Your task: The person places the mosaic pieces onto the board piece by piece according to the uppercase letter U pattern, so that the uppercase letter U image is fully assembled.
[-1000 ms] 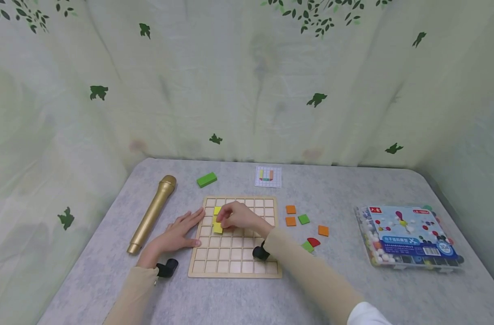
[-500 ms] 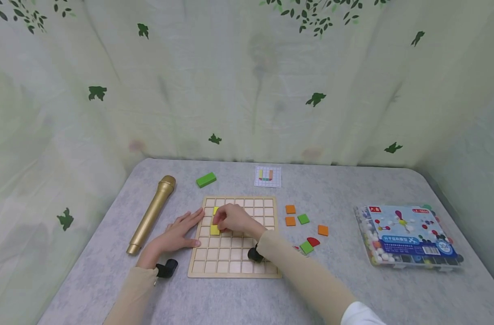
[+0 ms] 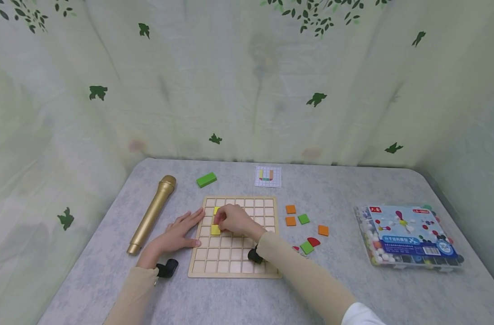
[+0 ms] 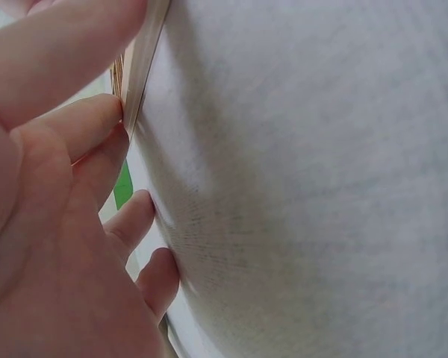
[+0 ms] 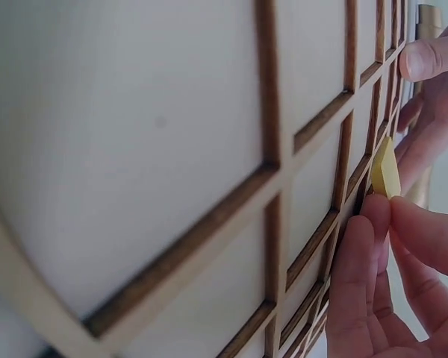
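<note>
My right hand (image 3: 235,220) is over the left part of a wooden grid board (image 3: 230,269), thumb and fingers bent at a yellow square tile (image 3: 215,229). In the right wrist view the same yellow tile (image 5: 386,170) stands out from the grid at the thumb and fingertips, which pinch its edge. Another yellow tile (image 3: 216,210) shows just beyond the hand, partly covered; the cell under the fingers is hidden. My left hand (image 3: 180,231) lies with spread fingers at the board's left edge, fingertips and thumb touching the frame.
Right of the board lie orange tiles (image 3: 290,209), green tiles (image 3: 303,219) and red curved pieces (image 3: 313,242). Behind it are a green block (image 3: 206,179) and a pattern card (image 3: 268,176). A gold microphone (image 3: 152,214) lies left, a boxed set (image 3: 409,237) far right.
My right hand has shifted slightly left with the near yellow tile, which now sits straighter along the grid. My left hand keeps its place.
</note>
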`<state>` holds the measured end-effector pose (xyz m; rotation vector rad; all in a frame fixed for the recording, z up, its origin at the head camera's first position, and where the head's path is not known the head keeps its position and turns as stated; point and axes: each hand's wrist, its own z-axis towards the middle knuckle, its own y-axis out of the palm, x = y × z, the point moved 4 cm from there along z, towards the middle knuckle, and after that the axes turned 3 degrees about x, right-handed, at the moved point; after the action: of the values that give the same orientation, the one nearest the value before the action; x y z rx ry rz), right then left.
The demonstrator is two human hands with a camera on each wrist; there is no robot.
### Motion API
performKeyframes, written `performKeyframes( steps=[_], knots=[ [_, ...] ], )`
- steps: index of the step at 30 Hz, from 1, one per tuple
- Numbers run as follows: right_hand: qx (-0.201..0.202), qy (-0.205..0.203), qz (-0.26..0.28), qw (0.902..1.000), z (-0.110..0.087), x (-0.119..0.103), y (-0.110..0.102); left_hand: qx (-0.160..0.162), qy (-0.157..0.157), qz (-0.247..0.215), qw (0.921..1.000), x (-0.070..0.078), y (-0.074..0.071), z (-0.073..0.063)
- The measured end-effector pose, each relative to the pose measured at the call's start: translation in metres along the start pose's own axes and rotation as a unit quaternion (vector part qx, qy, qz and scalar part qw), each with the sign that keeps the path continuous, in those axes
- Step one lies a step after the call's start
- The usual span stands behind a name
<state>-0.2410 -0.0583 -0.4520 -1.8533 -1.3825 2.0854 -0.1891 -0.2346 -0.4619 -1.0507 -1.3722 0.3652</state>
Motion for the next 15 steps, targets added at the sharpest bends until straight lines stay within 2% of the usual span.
performKeyframes(
  steps=[7, 11, 15],
  knots=[
    [0.006, 0.003, 0.019, 0.9998, -0.001, 0.004, 0.001, 0.002, -0.001, -0.002, 1.0000, 0.000, 0.000, 0.000],
    [0.000, 0.002, 0.074, 0.9972, -0.004, 0.009, -0.003, -0.001, -0.004, -0.001, 1.0000, 0.000, 0.000, 0.000],
    [-0.018, -0.004, 0.143, 0.9896, -0.012, 0.015, -0.013, 0.000, -0.003, -0.001, 1.0000, -0.001, 0.001, 0.000]
  ],
)
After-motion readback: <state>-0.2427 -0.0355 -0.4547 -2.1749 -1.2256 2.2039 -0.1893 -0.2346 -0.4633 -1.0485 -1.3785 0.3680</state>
